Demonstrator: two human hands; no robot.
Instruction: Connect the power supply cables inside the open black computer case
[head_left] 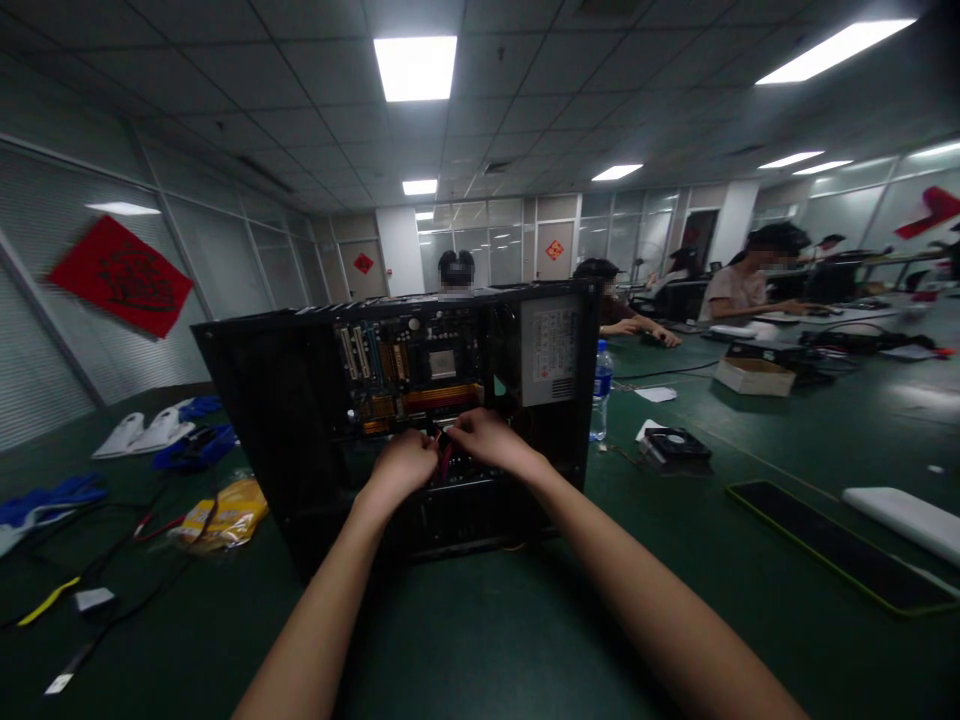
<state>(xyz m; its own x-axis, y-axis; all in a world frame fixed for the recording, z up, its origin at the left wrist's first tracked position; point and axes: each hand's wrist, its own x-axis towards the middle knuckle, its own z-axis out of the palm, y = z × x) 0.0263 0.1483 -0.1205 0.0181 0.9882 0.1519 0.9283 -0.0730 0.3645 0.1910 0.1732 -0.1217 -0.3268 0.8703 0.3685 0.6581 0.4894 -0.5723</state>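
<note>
an open computer case (300, 400) stands upright on the green surface (675, 560), its open side facing the camera. inside, the motherboard (409, 365) sits in the upper middle and the power supply (551, 350) in the upper right.

both hands reach into the case just below the motherboard. the left hand (405, 465) and the right hand (487, 440) meet at a small bundle of red cable (444, 450), which lies directly between them. the fingers of both hands are curled in around it and appear pinched on the cable or its connector; the contact points themselves are hidden by the knuckles, so the exact grip cannot be told. the visible piece of cable runs roughly up and down, from the lower edge of the motherboard toward the drive bay area beneath. the two hands are about equally close to it, the right slightly higher and deeper in the case.

to the right of the case, a water bottle (602, 390) stands just beside it, and a loose cooling fan (677, 443) lies nearby. a yellow packet (225, 515) and loose wires lie to the left. other people sit at work farther along the surface, well apart.
</note>
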